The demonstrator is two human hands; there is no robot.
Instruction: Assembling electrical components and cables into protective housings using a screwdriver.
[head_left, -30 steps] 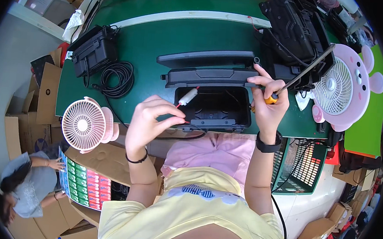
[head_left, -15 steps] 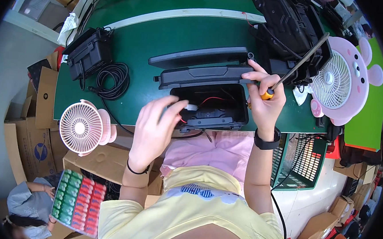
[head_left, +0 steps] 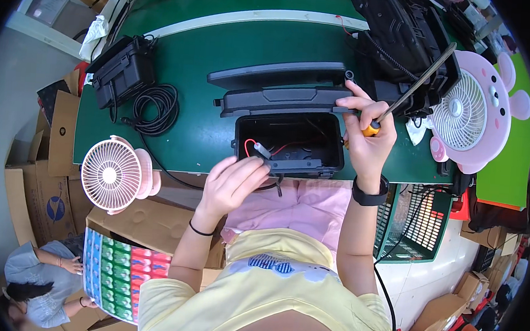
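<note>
An open black plastic case [head_left: 335, 143] sits at the green table's front edge, its lid [head_left: 303, 97] raised toward the back. Inside are a thin red wire [head_left: 288, 145] and a small white connector [head_left: 262, 150]. At the case's left front corner is my left hand [head_left: 231, 185], its fingers bent together just beside the connector; what lies under the fingertips is hidden. My right hand [head_left: 368, 136] is closed around a screwdriver's yellow handle [head_left: 372, 129], the long shaft pointing up and right. Its thumb and forefinger side also touch the lid's right end.
A coiled black cable [head_left: 156, 110] and another black case [head_left: 123, 72] lie left. A small pink fan [head_left: 112, 174] stands at the left edge, a larger pink fan [head_left: 462, 111] at right. More black cases [head_left: 403, 40] stand back right. A co-worker [head_left: 42, 279] holds a colourful sheet below left.
My left hand has moved from over the case's opening down to its front left corner. The connector and red wire show more fully now. My right hand stays put with the screwdriver.
</note>
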